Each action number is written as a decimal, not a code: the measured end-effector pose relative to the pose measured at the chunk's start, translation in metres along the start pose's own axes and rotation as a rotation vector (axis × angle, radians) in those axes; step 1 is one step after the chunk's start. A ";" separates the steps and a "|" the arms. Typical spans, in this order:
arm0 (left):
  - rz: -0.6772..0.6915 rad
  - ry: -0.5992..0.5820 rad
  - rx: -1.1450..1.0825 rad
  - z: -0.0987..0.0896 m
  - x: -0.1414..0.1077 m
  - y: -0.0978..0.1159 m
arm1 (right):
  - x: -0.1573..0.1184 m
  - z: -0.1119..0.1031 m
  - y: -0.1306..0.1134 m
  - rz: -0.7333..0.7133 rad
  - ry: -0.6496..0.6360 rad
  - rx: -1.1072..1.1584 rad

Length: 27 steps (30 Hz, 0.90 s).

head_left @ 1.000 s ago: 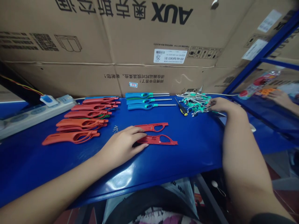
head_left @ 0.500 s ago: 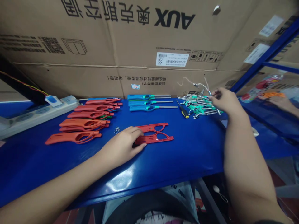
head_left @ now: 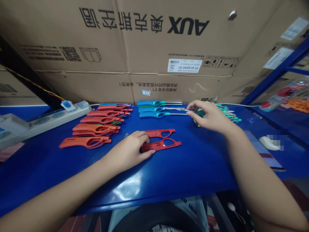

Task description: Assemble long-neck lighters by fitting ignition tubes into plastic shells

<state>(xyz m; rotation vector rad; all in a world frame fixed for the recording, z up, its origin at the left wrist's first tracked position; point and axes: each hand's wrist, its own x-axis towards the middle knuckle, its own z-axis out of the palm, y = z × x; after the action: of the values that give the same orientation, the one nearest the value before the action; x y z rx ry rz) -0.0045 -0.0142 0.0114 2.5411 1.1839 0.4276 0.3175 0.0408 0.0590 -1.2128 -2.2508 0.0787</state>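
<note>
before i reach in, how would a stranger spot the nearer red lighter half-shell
On the blue table, find the left hand. It holds the nearer red lighter half-shell. Unlike the farther red half-shell, this one is closer to the table's front edge.

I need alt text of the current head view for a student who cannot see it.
A person's left hand grips a red casing half on a blue table, while the right hand pinches a thin part near blue lighters. Red and orange casings lie to the left.

Lower red casing (head_left: pixel 158 147): end hidden by left hand (head_left: pixel 132 147).
</note>
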 end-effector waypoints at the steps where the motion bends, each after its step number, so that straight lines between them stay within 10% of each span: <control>1: -0.002 -0.002 -0.003 -0.001 0.000 0.000 | 0.000 0.002 -0.005 -0.023 -0.027 0.030; 10: -0.089 0.273 -0.230 0.002 -0.002 0.004 | -0.001 0.015 -0.031 -0.124 -0.226 0.280; 27: 0.023 0.417 -0.279 0.006 -0.003 0.017 | -0.001 0.016 -0.035 0.024 -0.584 0.325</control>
<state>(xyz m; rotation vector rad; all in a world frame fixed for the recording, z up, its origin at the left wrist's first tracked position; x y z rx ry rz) 0.0074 -0.0279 0.0124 2.2872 1.1290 1.0885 0.2835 0.0229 0.0558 -1.1359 -2.5636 0.8733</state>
